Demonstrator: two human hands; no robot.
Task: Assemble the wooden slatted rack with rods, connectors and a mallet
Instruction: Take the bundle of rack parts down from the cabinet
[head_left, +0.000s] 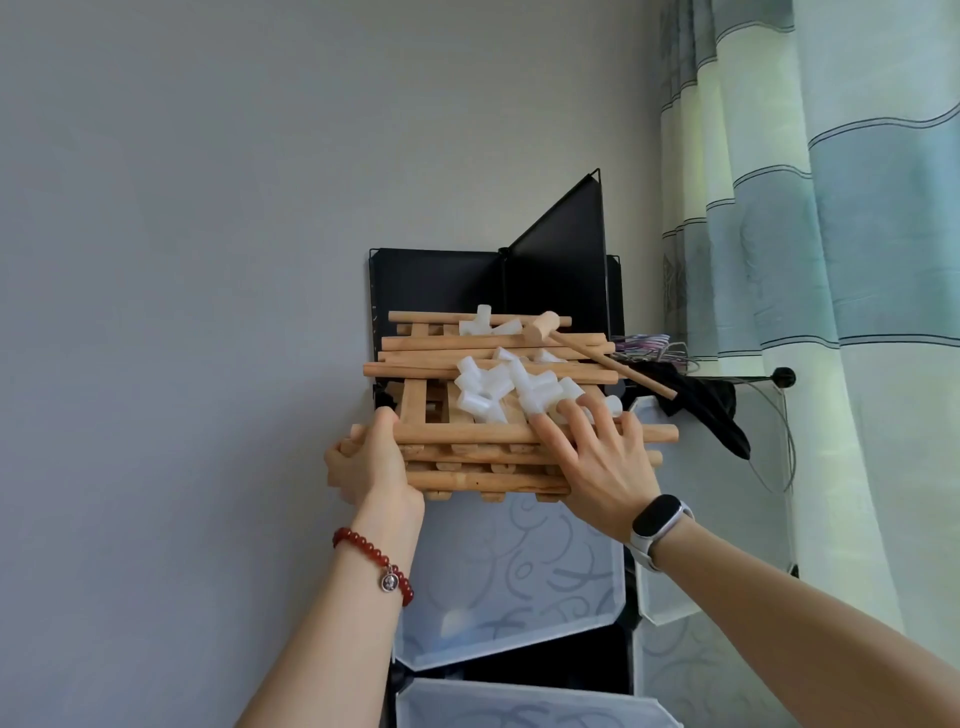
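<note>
- A stack of wooden slatted panels (467, 467) was seen on top of a cabinet (514, 582), against black panels (441, 283).
- The stack's near left corner was gripped by the left hand (366, 467), fingers curled round the edge.
- The right hand (597, 457) was laid flat on the stack's right side, fingers spread and straight, the fingertips (540, 423) touching the white connectors (498, 389).
- Wooden rods (452, 343) were piled across the stack, beyond both hands.
- The mallet (545, 327) was found lying on the rods, beyond the right hand, handle pointing right.
- A curtain (831, 260) was noted right of the right hand.
</note>
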